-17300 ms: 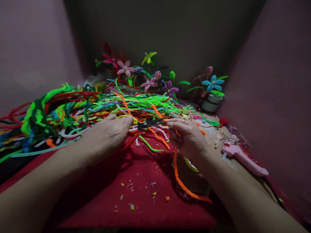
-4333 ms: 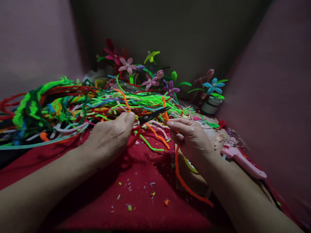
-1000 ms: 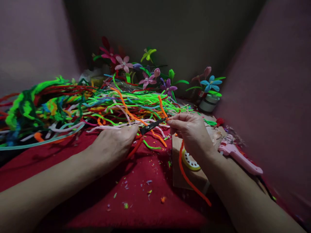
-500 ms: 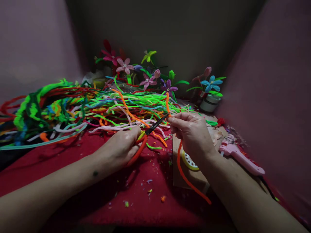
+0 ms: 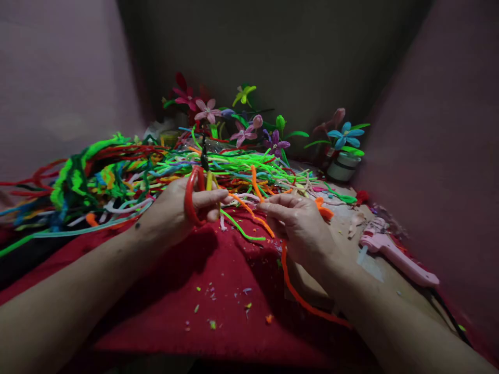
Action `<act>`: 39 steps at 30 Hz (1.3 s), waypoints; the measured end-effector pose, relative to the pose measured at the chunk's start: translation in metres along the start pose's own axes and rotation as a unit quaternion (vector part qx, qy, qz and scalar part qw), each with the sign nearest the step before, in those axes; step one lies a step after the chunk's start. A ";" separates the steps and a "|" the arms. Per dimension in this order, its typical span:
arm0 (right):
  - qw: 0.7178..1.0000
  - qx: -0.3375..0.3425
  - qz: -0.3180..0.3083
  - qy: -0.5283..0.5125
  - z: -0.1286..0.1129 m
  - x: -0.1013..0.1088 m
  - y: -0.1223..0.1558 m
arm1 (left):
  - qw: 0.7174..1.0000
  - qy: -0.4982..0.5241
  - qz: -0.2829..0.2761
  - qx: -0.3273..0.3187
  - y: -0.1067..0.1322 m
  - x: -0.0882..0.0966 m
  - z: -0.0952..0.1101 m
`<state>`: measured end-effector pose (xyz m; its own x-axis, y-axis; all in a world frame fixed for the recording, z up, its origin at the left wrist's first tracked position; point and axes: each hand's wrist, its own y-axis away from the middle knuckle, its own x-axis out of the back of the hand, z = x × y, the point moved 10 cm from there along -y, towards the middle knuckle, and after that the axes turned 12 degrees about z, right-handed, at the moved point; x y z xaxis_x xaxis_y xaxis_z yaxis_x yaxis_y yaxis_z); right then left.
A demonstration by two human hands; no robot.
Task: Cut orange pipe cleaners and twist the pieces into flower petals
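My left hand (image 5: pixel 181 205) grips a pair of scissors (image 5: pixel 195 196) with red and yellow handles, its dark blades pointing up and away from me. Between the thumb and fingers of my right hand (image 5: pixel 294 221) is an orange pipe cleaner (image 5: pixel 300 296); its short end rises above the fingertips and its long end hangs below toward the table's front. The scissors and the held pipe cleaner are apart. Another orange pipe cleaner (image 5: pixel 251 212) lies on the table between my hands, beside a bright green one (image 5: pixel 241 228).
Behind my hands spreads a big pile of coloured pipe cleaners (image 5: pixel 234 162). Pipe-cleaner flowers (image 5: pixel 244 134) stand at the back, a blue one (image 5: pixel 345 136) by a small jar (image 5: pixel 343 166). A pink glue gun (image 5: pixel 399 257) lies on the right. Scraps dot the red cloth (image 5: pixel 163 322).
The scissors have come away from the orange pipe cleaner, moved left and swung to point upward. My right hand still pinches the pipe cleaner, slightly lower in view. The view has shifted a little.
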<state>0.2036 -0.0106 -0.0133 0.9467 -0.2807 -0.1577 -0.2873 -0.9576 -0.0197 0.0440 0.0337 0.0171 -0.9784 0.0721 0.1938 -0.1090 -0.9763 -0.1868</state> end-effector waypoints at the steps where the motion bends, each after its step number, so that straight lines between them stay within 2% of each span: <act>1: 1.000 -0.014 -0.009 -0.007 0.002 -0.002 0.000 | 0.999 0.029 -0.004 0.019 0.002 -0.005 -0.003; 4: 0.998 -0.045 -0.035 -0.021 0.006 -0.010 0.004 | 0.988 0.139 -0.005 0.067 0.003 -0.017 -0.017; 8: 0.995 -0.073 -0.067 -0.011 0.014 -0.020 0.011 | 0.976 0.207 -0.009 0.062 0.000 -0.018 -0.021; 14: 0.989 -0.119 -0.089 -0.013 0.027 -0.027 0.018 | 0.978 0.198 -0.029 0.052 0.003 -0.019 -0.011; 20: 0.985 -0.148 -0.089 0.000 0.033 -0.026 0.021 | 0.977 0.205 0.008 0.056 0.005 -0.014 -0.014; 25: 0.983 -0.114 -0.139 0.030 0.030 -0.035 0.021 | 0.982 0.174 0.008 0.077 0.012 -0.019 -0.013; 29: 0.988 -0.100 -0.121 0.000 0.026 -0.038 0.020 | 0.980 0.181 -0.018 0.079 0.015 -0.025 -0.011; 32: 0.988 -0.123 -0.087 -0.030 0.029 -0.035 0.019 | 0.978 0.186 -0.020 0.092 0.015 -0.025 -0.016; 39: 0.984 -0.156 -0.071 -0.046 0.035 -0.035 0.018 | 0.959 0.250 -0.048 0.125 0.014 -0.031 -0.024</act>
<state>0.1602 -0.0160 -0.0425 0.9531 -0.1490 -0.2635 -0.0806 -0.9640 0.2534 0.0683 0.0224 -0.0150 -0.9351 0.1919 -0.2981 -0.2180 -0.9743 0.0567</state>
